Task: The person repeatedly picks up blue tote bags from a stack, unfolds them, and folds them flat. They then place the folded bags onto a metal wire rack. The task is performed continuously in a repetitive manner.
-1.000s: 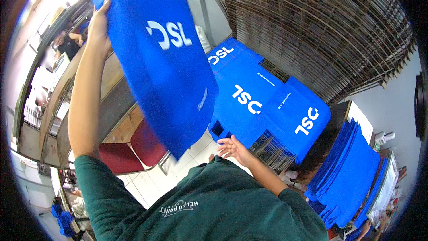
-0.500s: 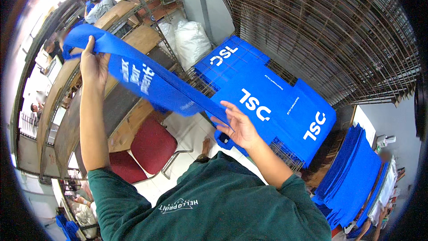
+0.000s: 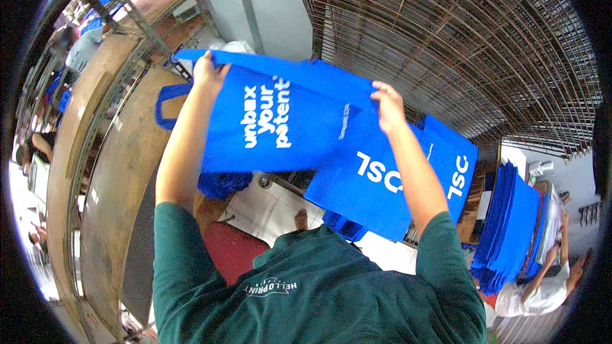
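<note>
Shirt: dark green (image 3: 319, 293), nearest the lens, both forearms rising out of its short sleeves.
Chair seat: red (image 3: 233, 248), low between the forearms, on pale tiled floor (image 3: 274, 207).
Left hand (image 3: 207, 71): raised, fingers closed over the top edge of a blue fabric bag (image 3: 280, 121), pinching that edge near its left corner.
Right hand (image 3: 387, 105): raised level with the left, fingers curled down over the same top edge farther along, pinching the fabric.
Blue fabric bag: stretched flat between the two hands, hanging below them, white lettering facing the lens; blue handle loop (image 3: 167, 105) sticking out just beyond the left hand.
Printed blue bags (image 3: 395, 178): flat stack directly under the right hand and forearm, partly covered by the held bag, white print on top.
Loose blue bundle (image 3: 223, 183): below the left forearm, under the held bag's lower edge.
Wooden bench (image 3: 121, 172): curved by the lens, outside the left arm.
Wire mesh panels (image 3: 459, 44): beyond both hands, filling the far upper right.
Upright blue stack (image 3: 510, 223): well out past the right arm.
Another person (image 3: 542, 280): white top, beside that stack, at the far right edge.
</note>
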A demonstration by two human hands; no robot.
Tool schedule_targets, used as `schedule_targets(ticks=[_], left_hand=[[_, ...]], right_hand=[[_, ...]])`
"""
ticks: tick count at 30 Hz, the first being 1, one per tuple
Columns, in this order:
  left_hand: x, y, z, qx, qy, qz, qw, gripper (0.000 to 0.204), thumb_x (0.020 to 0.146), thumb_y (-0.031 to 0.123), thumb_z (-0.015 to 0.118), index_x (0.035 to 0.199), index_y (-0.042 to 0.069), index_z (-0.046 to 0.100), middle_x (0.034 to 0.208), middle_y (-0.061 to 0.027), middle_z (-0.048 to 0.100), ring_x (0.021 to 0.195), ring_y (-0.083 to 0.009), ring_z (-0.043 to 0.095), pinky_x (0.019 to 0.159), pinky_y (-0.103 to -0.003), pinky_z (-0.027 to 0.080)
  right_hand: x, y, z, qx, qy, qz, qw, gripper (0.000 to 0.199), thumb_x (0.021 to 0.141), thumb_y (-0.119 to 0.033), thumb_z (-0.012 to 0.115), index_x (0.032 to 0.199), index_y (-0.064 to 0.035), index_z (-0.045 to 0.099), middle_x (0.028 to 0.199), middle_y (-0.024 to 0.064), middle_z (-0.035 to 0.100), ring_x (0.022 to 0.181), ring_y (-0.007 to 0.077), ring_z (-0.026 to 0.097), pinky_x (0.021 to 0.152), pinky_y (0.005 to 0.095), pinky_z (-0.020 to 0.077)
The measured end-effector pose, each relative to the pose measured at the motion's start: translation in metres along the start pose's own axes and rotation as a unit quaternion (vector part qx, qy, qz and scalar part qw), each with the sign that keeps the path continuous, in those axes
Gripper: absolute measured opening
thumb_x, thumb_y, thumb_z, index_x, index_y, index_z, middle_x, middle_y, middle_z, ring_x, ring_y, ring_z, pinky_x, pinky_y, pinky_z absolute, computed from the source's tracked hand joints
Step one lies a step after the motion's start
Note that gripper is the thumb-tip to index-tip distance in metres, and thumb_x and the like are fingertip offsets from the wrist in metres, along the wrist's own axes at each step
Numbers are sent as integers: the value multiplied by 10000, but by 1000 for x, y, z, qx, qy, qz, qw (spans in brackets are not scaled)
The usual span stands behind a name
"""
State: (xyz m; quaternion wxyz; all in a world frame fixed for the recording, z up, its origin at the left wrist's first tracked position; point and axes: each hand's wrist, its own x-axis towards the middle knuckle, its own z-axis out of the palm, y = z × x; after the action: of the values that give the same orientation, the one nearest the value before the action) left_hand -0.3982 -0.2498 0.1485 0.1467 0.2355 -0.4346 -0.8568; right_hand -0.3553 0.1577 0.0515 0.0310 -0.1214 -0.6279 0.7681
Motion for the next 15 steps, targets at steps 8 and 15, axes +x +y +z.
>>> schedule_targets(ticks=[8, 15], left_hand=[[69, -28, 85, -102, -113, -13, 988, 368, 908, 258, 460, 1183, 22, 394, 1203, -153, 449, 1117, -323, 444, 963, -477, 364], [43, -100, -43, -6, -145, -99, 985, 468, 906, 348, 437, 1284, 83, 358, 1296, -81, 430, 1188, -263, 405, 995, -453, 301]], right_hand=[[32, -67, -6, 37, 68, -160, 984, 510, 741, 73, 491, 1247, 13, 460, 1323, 169, 410, 1270, 231, 330, 978, 312, 337], [-69, 50, 1, -2, 123, -90, 988, 567, 699, 116, 478, 1253, -2, 460, 1312, 92, 439, 1159, 183, 445, 890, 265, 398]])
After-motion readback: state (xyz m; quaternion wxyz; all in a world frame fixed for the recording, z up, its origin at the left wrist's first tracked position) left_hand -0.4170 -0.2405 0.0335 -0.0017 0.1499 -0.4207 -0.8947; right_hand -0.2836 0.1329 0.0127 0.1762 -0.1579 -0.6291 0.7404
